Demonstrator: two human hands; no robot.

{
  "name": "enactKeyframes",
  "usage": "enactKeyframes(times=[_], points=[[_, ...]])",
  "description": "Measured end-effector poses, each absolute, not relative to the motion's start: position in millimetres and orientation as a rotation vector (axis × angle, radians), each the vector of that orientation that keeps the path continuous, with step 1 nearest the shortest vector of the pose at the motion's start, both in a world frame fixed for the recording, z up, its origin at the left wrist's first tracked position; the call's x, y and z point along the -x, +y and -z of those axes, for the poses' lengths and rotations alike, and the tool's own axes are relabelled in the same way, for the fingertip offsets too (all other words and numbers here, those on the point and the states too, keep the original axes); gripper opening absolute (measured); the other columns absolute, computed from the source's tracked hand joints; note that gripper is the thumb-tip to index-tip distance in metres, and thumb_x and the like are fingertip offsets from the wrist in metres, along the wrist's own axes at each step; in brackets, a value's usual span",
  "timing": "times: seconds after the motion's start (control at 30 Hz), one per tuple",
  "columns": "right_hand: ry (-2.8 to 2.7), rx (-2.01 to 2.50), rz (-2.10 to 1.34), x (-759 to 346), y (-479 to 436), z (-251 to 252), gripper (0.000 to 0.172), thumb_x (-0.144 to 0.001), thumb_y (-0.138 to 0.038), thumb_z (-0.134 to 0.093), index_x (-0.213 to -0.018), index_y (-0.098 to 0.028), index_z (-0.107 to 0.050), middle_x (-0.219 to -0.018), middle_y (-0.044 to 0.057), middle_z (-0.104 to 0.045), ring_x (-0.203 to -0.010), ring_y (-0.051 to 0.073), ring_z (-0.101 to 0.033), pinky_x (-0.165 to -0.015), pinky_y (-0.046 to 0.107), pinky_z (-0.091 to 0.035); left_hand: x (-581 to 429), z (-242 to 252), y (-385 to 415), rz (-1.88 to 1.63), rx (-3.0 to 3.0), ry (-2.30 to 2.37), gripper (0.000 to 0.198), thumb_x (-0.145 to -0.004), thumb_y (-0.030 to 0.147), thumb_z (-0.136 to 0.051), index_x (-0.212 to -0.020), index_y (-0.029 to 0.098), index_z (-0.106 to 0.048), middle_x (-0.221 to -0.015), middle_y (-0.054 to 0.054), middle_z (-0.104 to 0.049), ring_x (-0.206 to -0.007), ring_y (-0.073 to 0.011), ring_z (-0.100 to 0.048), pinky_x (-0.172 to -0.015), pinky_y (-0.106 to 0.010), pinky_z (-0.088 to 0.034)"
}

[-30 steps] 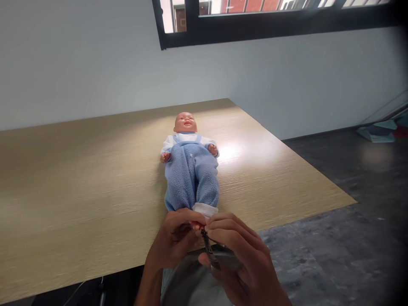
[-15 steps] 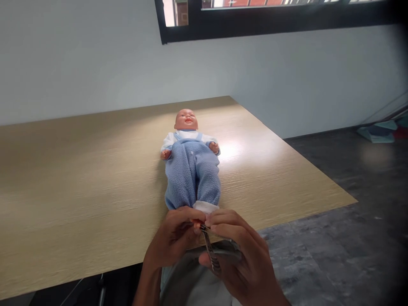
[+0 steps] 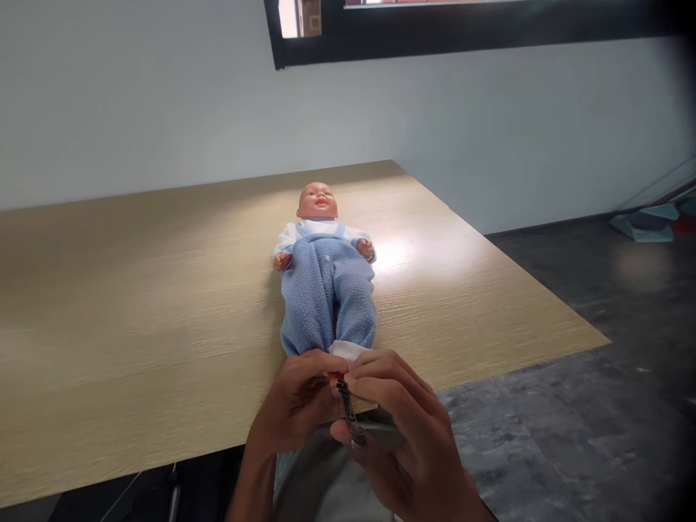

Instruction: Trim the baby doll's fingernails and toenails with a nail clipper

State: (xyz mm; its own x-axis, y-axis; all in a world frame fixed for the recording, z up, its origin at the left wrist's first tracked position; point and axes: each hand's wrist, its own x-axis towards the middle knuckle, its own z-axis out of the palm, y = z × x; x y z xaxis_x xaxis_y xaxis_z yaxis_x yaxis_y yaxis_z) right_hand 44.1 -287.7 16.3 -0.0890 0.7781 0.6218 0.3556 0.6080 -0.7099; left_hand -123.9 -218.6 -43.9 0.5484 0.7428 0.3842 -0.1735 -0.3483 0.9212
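A baby doll (image 3: 326, 283) in blue fleece overalls and a white top lies on its back, head away from me, feet near the table's front edge. My left hand (image 3: 296, 402) pinches the doll's foot (image 3: 333, 376), mostly hidden by my fingers. In my right hand (image 3: 405, 428) is a slim metal nail clipper (image 3: 351, 417), its jaw end up against the toes. Fingers of the right hand also rest at the foot, just below the white trouser cuff (image 3: 349, 351).
The doll lies on a light wooden table (image 3: 163, 304) whose right corner juts over a dark grey floor (image 3: 544, 428). A pale wall (image 3: 163, 101) with a black window frame (image 3: 462, 36) stands behind. Folded pale-green and red items (image 3: 647, 223) lie far right.
My right hand and the nail clipper have shifted slightly left and up, the clipper's handle standing a little steeper. My left hand keeps its hold on the foot.
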Motion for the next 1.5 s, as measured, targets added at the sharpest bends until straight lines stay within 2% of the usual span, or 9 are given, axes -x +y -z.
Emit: enactKeyframes(times=[0.17, 0.4, 0.6, 0.7, 0.8, 0.9, 1.07, 1.2, 1.5], points=[[-1.754, 0.978, -0.44, -40.2, -285.0, -19.2, 0.019, -0.091, -0.003, -0.055, -0.101, -0.019, -0.057, -0.095, 0.003, -0.059, -0.09, 0.019, -0.057, -0.08, 0.035, -0.049, 123.1, 44.1, -218.2, -1.021, -1.639, 0.477, 0.02, -0.103, 0.04, -0.065, -0.112, 0.023, -0.073, -0.085, -0.001, -0.068, -0.078, -0.0135, -0.061, -0.068, -0.023, -0.042], [-1.817, 1.023, -0.459, -39.7, -283.4, -21.3, 0.018, -0.092, -0.004, -0.052, -0.098, -0.02, -0.053, -0.097, 0.003, -0.057, -0.09, 0.019, -0.056, -0.08, 0.035, -0.048, 121.6, 45.8, -215.9, -1.03, -1.61, 0.448, 0.05, -0.095, 0.068, -0.064, -0.107, 0.02, -0.074, -0.083, -0.003, -0.068, -0.077, -0.0167, -0.061, -0.067, -0.027, -0.042], [-1.826, 1.062, -0.443, -37.2, -285.0, -22.8, 0.017, -0.091, -0.005, -0.055, -0.098, -0.021, -0.054, -0.097, 0.003, -0.058, -0.089, 0.019, -0.056, -0.079, 0.035, -0.047, 121.1, 43.1, -216.4, -1.012, -1.594, 0.464, 0.031, -0.101, 0.051, -0.066, -0.103, 0.021, -0.073, -0.085, -0.001, -0.069, -0.077, -0.0147, -0.061, -0.069, -0.026, -0.043], [-1.843, 1.077, -0.408, -32.7, -283.9, -25.3, 0.013, -0.095, -0.007, -0.052, -0.094, -0.02, -0.055, -0.094, 0.002, -0.058, -0.086, 0.019, -0.056, -0.077, 0.035, -0.046, 120.5, 40.3, -216.7, -1.025, -1.59, 0.458, 0.036, -0.099, 0.055, -0.066, -0.098, 0.019, -0.073, -0.084, -0.002, -0.069, -0.075, -0.015, -0.061, -0.067, -0.026, -0.043], [-1.851, 1.081, -0.376, -29.8, -282.7, -25.6, 0.02, -0.099, -0.007, -0.045, -0.09, -0.02, -0.057, -0.093, 0.003, -0.058, -0.086, 0.018, -0.057, -0.078, 0.035, -0.047, 120.3, 39.0, -216.2, -1.039, -1.607, 0.452, 0.04, -0.099, 0.057, -0.065, -0.098, 0.018, -0.073, -0.084, -0.003, -0.07, -0.075, -0.0158, -0.062, -0.066, -0.026, -0.043], [-1.769, 1.026, -0.434, -32.7, -284.0, -17.9, 0.011, -0.099, -0.011, -0.055, -0.101, -0.021, -0.059, -0.1, 0.003, -0.061, -0.093, 0.019, -0.061, -0.084, 0.035, -0.052, 121.2, 39.6, -215.9, -1.01, -1.617, 0.466, 0.031, -0.102, 0.048, -0.065, -0.103, 0.018, -0.073, -0.087, -0.004, -0.071, -0.077, -0.0162, -0.063, -0.067, -0.025, -0.044], [-1.671, 0.88, -0.372, -44.8, -289.7, 3.9, 0.031, -0.095, -0.007, -0.065, -0.123, -0.019, -0.058, -0.116, 0.008, -0.062, -0.112, 0.022, -0.065, -0.099, 0.037, -0.059, 123.0, 39.0, -216.4, -0.96, -1.67, 0.521, 0.017, -0.104, 0.031, -0.063, -0.108, 0.018, -0.073, -0.088, -0.003, -0.073, -0.083, -0.016, -0.065, -0.074, -0.024, -0.046], [-1.846, 0.844, -0.185, -46.1, -289.7, 9.7, 0.028, -0.095, -0.002, -0.064, -0.118, -0.016, -0.062, -0.116, 0.01, -0.063, -0.119, 0.025, -0.063, -0.104, 0.046, -0.06, 123.0, 38.1, -216.6, -0.972, -1.69, 0.484, 0.017, -0.106, 0.029, -0.06, -0.111, 0.02, -0.072, -0.097, -0.003, -0.076, -0.087, -0.0155, -0.067, -0.08, -0.024, -0.048], [-1.86, 0.858, -0.032, -35.1, -288.4, 10.3, 0.02, -0.093, 0.001, -0.067, -0.109, -0.012, -0.067, -0.112, 0.009, -0.062, -0.117, 0.024, -0.061, -0.105, 0.046, -0.06, 120.2, 38.3, -214.8, -0.995, -1.687, 0.465, 0.02, -0.107, 0.031, -0.057, -0.109, 0.018, -0.073, -0.092, -0.004, -0.076, -0.086, -0.0166, -0.069, -0.082, -0.026, -0.051]])
